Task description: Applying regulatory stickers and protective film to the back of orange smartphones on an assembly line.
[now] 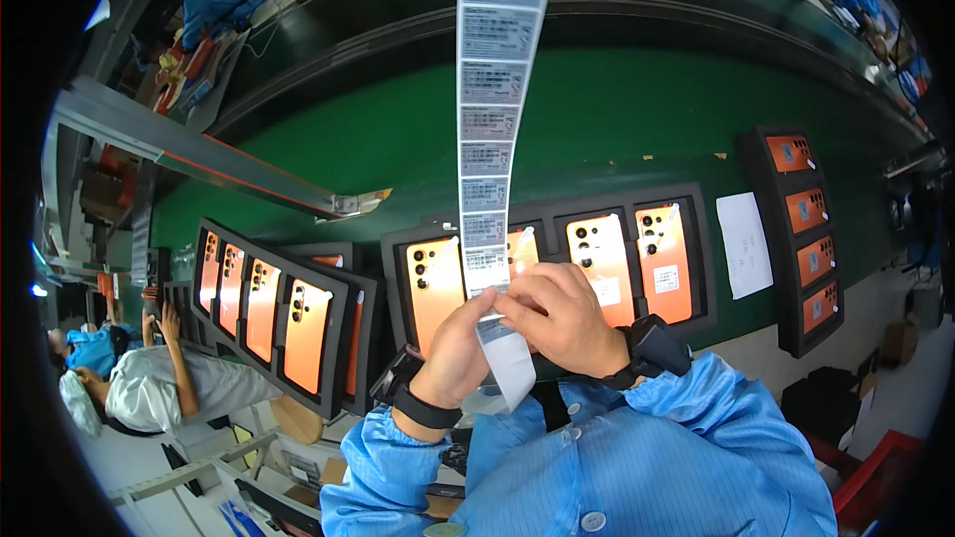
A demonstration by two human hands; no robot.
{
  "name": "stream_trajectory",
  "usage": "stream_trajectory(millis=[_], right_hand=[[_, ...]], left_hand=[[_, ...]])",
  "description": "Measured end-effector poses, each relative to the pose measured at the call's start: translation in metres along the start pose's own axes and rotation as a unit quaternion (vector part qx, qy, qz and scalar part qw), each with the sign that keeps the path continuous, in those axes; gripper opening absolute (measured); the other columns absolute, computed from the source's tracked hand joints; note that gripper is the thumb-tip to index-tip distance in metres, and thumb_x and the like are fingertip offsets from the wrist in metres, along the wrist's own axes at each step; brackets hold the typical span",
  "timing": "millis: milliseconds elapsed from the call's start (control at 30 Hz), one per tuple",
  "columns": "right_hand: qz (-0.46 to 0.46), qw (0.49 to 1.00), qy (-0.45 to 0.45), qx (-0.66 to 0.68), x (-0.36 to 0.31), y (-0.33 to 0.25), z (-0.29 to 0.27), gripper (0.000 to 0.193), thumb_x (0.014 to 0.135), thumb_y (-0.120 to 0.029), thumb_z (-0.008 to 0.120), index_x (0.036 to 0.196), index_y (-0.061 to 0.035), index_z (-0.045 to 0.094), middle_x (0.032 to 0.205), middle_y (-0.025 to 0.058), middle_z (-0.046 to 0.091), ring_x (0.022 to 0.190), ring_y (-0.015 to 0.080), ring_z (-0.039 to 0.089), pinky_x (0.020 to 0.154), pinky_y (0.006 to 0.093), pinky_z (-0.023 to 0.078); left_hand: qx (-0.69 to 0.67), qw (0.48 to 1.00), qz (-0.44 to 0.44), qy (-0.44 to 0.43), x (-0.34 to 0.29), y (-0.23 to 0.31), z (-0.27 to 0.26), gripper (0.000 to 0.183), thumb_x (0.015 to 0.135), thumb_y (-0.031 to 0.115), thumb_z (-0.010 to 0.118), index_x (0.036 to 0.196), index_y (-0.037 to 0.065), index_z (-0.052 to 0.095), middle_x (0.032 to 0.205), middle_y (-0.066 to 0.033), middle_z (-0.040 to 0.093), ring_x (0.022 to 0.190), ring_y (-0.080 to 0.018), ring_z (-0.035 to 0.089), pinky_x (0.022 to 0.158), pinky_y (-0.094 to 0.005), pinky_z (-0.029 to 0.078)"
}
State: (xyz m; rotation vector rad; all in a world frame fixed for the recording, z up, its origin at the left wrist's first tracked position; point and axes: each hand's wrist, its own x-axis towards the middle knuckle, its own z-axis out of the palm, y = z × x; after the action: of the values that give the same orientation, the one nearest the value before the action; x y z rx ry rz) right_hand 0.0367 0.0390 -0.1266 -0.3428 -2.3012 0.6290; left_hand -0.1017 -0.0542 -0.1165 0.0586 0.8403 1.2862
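Both hands pinch a long label strip above a tray of orange phones.

The left hand point(460, 348) and right hand point(559, 318) close their fingers on the label strip point(489, 139), a white backing band carrying grey printed stickers, hanging from overhead. Behind it the black tray point(696, 201) holds four orange phones point(600, 254) on the green conveyor belt point(378, 139).

A long white label strip point(489, 129) of printed stickers hangs upright, its lower end curling free.
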Motion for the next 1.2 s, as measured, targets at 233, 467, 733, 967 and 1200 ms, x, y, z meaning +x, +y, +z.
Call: stream_trajectory(millis=[233, 467, 733, 967, 1200], right_hand=[[-0.079, 0.992, 0.028, -0.094, 0.005, 0.003, 0.0, 0.026, 0.07, -0.008, 0.064, 0.096, -0.0026, 0.065, 0.092, 0.0036, 0.061, 0.085, 0.0179, 0.057, 0.065, 0.0315, 0.039], [-0.071, 0.993, 0.041, -0.089, -0.002, 0.003, 0.008, 0.03, 0.068, -0.014, 0.061, 0.096, -0.005, 0.064, 0.098, 0.0062, 0.063, 0.089, 0.0199, 0.061, 0.069, 0.0325, 0.045], [-0.021, 0.983, 0.164, 0.077, -0.003, -0.012, 0.021, 0.021, 0.074, -0.01, 0.067, 0.095, -0.0025, 0.066, 0.106, 0.006, 0.061, 0.101, 0.0259, 0.054, 0.079, 0.0395, 0.044], [0.053, 0.981, 0.169, 0.078, -0.019, 0.016, 0.003, 0.016, 0.074, -0.007, 0.067, 0.089, -0.0052, 0.067, 0.087, 0.0021, 0.058, 0.089, 0.0222, 0.054, 0.076, 0.0353, 0.041], [0.193, 0.974, 0.113, -0.039, -0.022, 0.028, -0.028, 0.018, 0.074, -0.005, 0.069, 0.092, -0.0008, 0.067, 0.085, 0.0097, 0.064, 0.08, 0.0254, 0.06, 0.076, 0.0375, 0.046]], left_hand=[[-0.014, 0.996, 0.024, 0.084, 0.004, -0.004, 0.007, 0.035, 0.097, 0.026, 0.04, 0.122, 0.004, 0.048, 0.113, -0.0074, 0.058, 0.106, -0.0206, 0.057, 0.093, -0.0365, 0.044], [-0.046, 0.993, 0.054, 0.096, 0.007, -0.004, 0.009, 0.035, 0.096, 0.027, 0.039, 0.119, 0.003, 0.05, 0.111, -0.0097, 0.06, 0.104, -0.0219, 0.058, 0.093, -0.037, 0.044], [0.045, 0.987, 0.131, 0.086, 0.018, 0.032, -0.025, 0.041, 0.098, 0.035, 0.033, 0.11, 0.002, 0.053, 0.085, -0.0139, 0.064, 0.073, -0.0232, 0.062, 0.07, -0.0372, 0.051], [0.262, 0.937, 0.214, 0.085, -0.012, 0.081, -0.041, 0.037, 0.088, 0.025, 0.049, 0.111, -0.003, 0.057, 0.079, -0.0074, 0.057, 0.071, -0.0161, 0.057, 0.067, -0.0279, 0.047], [0.742, 0.619, 0.244, 0.085, 0.042, 0.068, -0.065, 0.02, 0.086, 0.008, 0.053, 0.103, 0.001, 0.061, 0.091, -0.0242, 0.061, 0.082, -0.0428, 0.059, 0.071, -0.046, 0.048]])
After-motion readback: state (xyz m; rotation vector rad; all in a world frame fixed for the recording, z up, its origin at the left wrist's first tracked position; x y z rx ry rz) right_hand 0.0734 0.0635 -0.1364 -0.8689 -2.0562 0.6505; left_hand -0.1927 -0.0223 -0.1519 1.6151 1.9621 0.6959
